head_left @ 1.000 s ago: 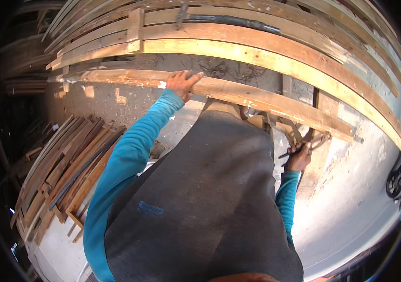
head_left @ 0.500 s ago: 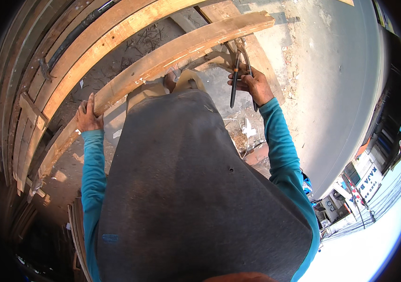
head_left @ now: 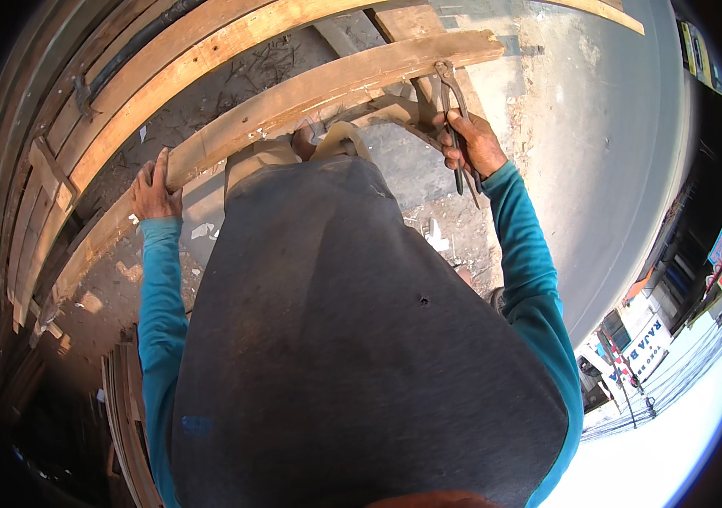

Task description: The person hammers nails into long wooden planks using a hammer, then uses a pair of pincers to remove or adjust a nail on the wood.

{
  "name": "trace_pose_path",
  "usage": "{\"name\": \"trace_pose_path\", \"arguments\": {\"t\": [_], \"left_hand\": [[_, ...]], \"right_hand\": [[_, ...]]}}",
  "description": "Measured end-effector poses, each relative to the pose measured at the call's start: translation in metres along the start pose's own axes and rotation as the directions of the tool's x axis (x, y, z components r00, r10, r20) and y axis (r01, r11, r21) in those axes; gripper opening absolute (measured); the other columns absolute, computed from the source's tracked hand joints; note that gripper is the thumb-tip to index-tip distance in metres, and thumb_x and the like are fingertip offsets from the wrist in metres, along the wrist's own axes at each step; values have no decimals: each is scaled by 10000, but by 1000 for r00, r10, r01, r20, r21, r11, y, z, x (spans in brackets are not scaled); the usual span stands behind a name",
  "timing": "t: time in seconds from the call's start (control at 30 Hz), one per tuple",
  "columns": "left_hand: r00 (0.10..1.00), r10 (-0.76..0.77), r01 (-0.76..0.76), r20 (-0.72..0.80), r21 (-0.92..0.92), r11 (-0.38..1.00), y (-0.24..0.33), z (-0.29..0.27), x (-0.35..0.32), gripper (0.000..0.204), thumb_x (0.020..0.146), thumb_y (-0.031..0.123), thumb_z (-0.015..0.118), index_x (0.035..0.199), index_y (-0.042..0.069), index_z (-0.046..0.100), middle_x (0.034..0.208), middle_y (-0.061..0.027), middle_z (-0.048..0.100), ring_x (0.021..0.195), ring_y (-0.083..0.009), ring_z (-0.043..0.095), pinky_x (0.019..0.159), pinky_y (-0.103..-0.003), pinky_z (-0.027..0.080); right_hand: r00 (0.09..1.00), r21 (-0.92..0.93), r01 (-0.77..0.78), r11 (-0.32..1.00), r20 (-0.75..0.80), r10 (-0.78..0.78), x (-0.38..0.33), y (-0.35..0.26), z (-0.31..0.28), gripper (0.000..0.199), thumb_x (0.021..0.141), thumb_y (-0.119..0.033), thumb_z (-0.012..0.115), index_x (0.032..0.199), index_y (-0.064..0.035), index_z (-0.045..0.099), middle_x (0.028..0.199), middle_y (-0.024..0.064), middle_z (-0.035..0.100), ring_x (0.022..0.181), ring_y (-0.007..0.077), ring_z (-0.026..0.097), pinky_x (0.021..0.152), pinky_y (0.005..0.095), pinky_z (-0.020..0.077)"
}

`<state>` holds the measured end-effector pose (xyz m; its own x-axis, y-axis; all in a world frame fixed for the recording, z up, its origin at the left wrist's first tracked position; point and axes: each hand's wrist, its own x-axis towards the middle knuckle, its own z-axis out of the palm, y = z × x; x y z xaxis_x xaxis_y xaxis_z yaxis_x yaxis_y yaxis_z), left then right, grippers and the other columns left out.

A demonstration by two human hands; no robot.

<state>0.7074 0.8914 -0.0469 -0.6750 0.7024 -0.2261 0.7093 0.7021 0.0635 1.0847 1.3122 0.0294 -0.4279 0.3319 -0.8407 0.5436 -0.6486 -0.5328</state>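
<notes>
A long wooden plank (head_left: 293, 106) runs across in front of me, from the lower left up to the upper right. Near its left part, my left hand (head_left: 156, 190) grips it, fingers laid over the wood and the thumb side at its near edge. Dark metal pincers (head_left: 448, 78) are in my right hand (head_left: 478, 146), its fingers wrapped round the handles. Their jaws lie against the near side of the plank, close to its right end. Whether the jaws bite on anything is too small to tell.
Several long timbers (head_left: 183, 76) are stacked at the left, with a dark-handled hammer (head_left: 85, 95) on them. Below the plank lies another board (head_left: 399, 24). Wood scraps and paper bits (head_left: 437, 237) litter the ground. A grey road (head_left: 623, 169) passes on the right; more boards (head_left: 124, 406) stand at lower left.
My right hand has shifted slightly right with the pincers, whose jaws now overlap the plank's near side. Their handles are closer together. My left hand keeps its hold on the plank.
</notes>
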Motion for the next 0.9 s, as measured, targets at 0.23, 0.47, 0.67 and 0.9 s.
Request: {"name": "trace_pose_path", "arguments": {"t": [0.23,0.47,0.67,0.9], "left_hand": [[998,25,-25,58,11,1000,-12,4,10,933,638,141,870,1453,335,459,1334,-128,573,1265,-338,533,1073,-469,408],[980,54,-62,193,37,997,-20,-11,34,872,675,156,831,1445,335,464,1338,-212,579,1276,-391,536,1044,-491,452],[997,23,-22,69,-17,1000,-12,3,10,942,617,130,871,1436,379,479,1311,-110,571,1212,-324,561,1018,-459,459],[999,-19,19,-26,-7,1000,-5,8,2,1005,577,142,898,1446,401,465,1320,-97,566,1216,-313,554,1038,-456,434]], "right_hand": [[811,237,524,818,-434,-393,74,78,105,302,1047,-338,500,1006,-41,467,729,54,499,526,149,480,466,311,436],[816,130,549,825,-298,-496,67,80,116,325,1034,-294,506,1094,26,505,881,124,629,743,218,663,683,361,571],[958,49,280,959,56,-282,-1,48,55,459,999,-224,468,1318,105,447,1190,256,642,1071,339,679,928,425,566],[986,-30,1,1000,169,4,-5,-9,24,500,936,-72,388,1399,117,392,1137,263,653,1040,373,685,921,410,573]]}}
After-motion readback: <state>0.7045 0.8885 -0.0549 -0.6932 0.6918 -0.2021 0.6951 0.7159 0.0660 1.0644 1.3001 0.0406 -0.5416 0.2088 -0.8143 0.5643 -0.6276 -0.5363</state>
